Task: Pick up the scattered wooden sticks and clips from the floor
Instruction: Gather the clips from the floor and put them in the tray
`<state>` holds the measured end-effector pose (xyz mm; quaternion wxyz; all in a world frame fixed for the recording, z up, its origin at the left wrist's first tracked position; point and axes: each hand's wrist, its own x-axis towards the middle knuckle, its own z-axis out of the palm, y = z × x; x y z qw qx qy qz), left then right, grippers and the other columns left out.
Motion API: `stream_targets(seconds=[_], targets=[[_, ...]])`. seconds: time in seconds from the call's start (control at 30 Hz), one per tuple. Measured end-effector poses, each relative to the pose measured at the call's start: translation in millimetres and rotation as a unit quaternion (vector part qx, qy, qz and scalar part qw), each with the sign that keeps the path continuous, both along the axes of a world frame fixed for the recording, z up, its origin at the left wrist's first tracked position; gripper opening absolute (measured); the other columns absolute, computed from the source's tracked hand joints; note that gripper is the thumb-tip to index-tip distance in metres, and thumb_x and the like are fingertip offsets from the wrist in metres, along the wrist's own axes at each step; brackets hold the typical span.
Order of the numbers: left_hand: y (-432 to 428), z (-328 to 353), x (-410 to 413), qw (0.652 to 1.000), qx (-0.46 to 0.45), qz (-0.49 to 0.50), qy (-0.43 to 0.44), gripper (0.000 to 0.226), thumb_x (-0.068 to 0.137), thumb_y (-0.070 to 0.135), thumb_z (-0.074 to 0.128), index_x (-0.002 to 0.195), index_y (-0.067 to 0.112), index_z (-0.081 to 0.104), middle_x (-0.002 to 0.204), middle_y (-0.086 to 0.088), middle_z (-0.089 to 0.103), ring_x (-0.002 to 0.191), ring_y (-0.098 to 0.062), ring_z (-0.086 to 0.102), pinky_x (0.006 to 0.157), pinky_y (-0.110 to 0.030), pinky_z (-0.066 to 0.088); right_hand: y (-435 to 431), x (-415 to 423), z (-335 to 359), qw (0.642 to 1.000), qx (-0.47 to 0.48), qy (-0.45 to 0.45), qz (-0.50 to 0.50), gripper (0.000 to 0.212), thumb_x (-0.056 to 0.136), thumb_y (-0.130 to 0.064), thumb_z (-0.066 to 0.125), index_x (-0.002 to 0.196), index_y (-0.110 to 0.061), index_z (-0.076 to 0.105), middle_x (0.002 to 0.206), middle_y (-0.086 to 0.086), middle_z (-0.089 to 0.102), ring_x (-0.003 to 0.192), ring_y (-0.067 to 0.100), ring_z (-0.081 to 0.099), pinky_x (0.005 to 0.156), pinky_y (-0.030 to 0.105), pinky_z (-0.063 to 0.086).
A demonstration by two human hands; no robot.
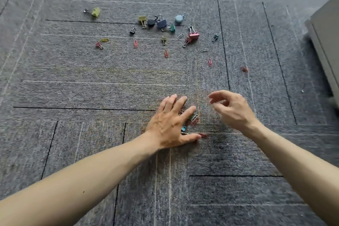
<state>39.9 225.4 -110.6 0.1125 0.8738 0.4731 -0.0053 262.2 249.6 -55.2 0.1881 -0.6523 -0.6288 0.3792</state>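
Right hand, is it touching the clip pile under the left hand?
Apart. Head view shows bare carpet between the right hand and the clip pile.

Clips (161, 24) scattered on carpet (91, 88); cabinet (326, 33) far right.

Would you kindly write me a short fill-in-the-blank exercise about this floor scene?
1. The left hand rests spread over a small pile of ____.
2. The binder clip lying farthest left is ____.
3. The pale cabinet stands at the ____ edge of the view.
Missing words: clips; yellow; right.
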Motion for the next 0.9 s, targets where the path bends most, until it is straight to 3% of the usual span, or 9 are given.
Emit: stream_targets(seconds=[0.1,0.23,0.37,0.47,0.57,0.67,0.8,0.83,0.9], targets=[[6,-8,6,0.997,0.064,-0.011,-0.046,0.065,0.089,0.073,0.036,0.134,0.027,0.045,0.134,-0.008,0.041,0.124,-0.029,0.04,0.103,-0.047,0.029,1,4,1,0.998,0.011,0.023,-0.051,0.02,0.09,-0.013,0.06,0.105,-0.023,0.07,0.09,-0.009,0.07,0.068,0.001,0.061,0.055,0.009,0.041],[27,-13,10,0.989,0.114,-0.007,-0.092,0.041,0.093,0.059,0.048,0.111,0.024,0.059,0.11,-0.004,0.053,0.099,-0.022,0.05,0.083,-0.04,0.037,2,5,0,0.997,0.022,0.036,-0.072,0.018,0.091,-0.011,0.06,0.102,-0.019,0.07,0.082,-0.007,0.067,0.062,0.0,0.057,0.051,0.009,0.042],[53,-10,10,0.977,0.149,-0.057,-0.138,0.037,0.095,0.042,0.048,0.091,0.009,0.065,0.085,-0.009,0.06,0.073,-0.024,0.054,0.062,-0.037,0.05,8,5,-1,0.995,0.017,0.049,-0.079,0.017,0.091,-0.011,0.06,0.102,-0.019,0.07,0.082,-0.003,0.068,0.069,0.011,0.062,0.059,0.019,0.045],[64,-9,9,0.968,0.183,-0.08,-0.151,0.032,0.095,0.035,0.05,0.08,0.01,0.065,0.075,-0.006,0.062,0.06,-0.02,0.06,0.051,-0.031,0.051,12,4,1,0.996,0.02,0.046,-0.074,0.016,0.092,-0.013,0.06,0.104,-0.016,0.07,0.087,-0.001,0.069,0.074,0.012,0.065,0.062,0.021,0.049],[71,-7,6,0.964,0.188,-0.073,-0.174,0.03,0.097,0.028,0.051,0.076,0.011,0.064,0.07,-0.003,0.064,0.05,-0.017,0.061,0.042,-0.027,0.05,12,1,3,0.999,0.029,0.013,-0.039,0.016,0.093,-0.016,0.059,0.106,-0.016,0.068,0.091,-0.003,0.069,0.076,0.009,0.065,0.062,0.013,0.05],[73,2,1,0.948,0.125,0.023,-0.292,0.03,0.098,0.019,0.049,0.073,0.007,0.063,0.066,-0.004,0.066,0.048,-0.015,0.06,0.04,-0.029,0.051,6,-1,0,0.998,0.027,-0.049,0.017,0.018,0.094,-0.02,0.06,0.111,-0.014,0.064,0.098,-0.004,0.065,0.08,0.005,0.061,0.064,0.002,0.047],[65,14,-13,0.874,0.025,0.24,-0.422,0.035,0.097,0.012,0.052,0.064,0.005,0.059,0.057,-0.004,0.06,0.045,-0.01,0.05,0.036,-0.033,0.04,-16,-8,-8,0.995,0.049,-0.077,0.025,0.031,0.092,-0.029,0.062,0.119,-0.013,0.06,0.113,0.001,0.058,0.095,0.011,0.058,0.087,0.02,0.05],[62,16,-17,0.841,-0.012,0.289,-0.457,0.034,0.097,0.01,0.052,0.064,0.001,0.059,0.059,-0.005,0.059,0.047,-0.011,0.049,0.038,-0.03,0.039,-23,-10,-12,0.995,0.052,-0.078,0.037,0.04,0.091,-0.033,0.063,0.125,-0.013,0.056,0.122,0.003,0.055,0.104,0.013,0.056,0.094,0.027,0.047],[57,23,-25,0.726,-0.102,0.384,-0.561,0.031,0.097,0.008,0.052,0.068,-0.003,0.056,0.068,-0.006,0.06,0.052,-0.014,0.049,0.044,-0.029,0.041,-31,-18,-22,0.993,0.05,-0.089,0.066,0.058,0.089,-0.043,0.063,0.136,-0.014,0.048,0.141,0.007,0.046,0.125,0.019,0.047,0.108,0.037,0.038]])
